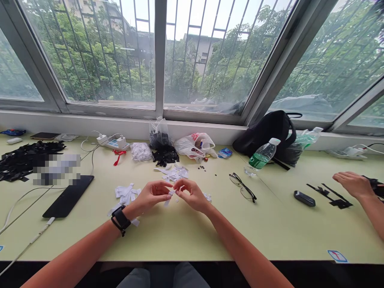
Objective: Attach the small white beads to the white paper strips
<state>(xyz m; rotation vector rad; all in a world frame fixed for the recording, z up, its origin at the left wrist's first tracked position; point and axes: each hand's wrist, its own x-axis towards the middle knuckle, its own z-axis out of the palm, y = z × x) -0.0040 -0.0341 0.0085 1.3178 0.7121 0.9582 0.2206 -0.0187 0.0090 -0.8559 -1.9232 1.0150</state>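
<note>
My left hand point(154, 195), with a black watch point(121, 218) on the wrist, pinches a small white strip point(167, 203) above the table. Close against it, my right hand point(191, 195) is closed with its fingertips at the upper end of the same strip; what lies between those fingertips is partly hidden. Left of my left hand lies a loose pile of white strips point(126, 193), partly behind the wrist. More white strips point(172, 173) lie beyond my hands. Small white pieces point(207, 197) are scattered beside my right hand.
Eyeglasses point(243, 188) and a water bottle point(261, 157) are to the right, near a black bag point(265, 134). Another person's hand point(354, 184) rests by black strips point(330, 196). A black phone point(69, 197) with a cable lies left. Plastic bags point(196, 146) line the window side.
</note>
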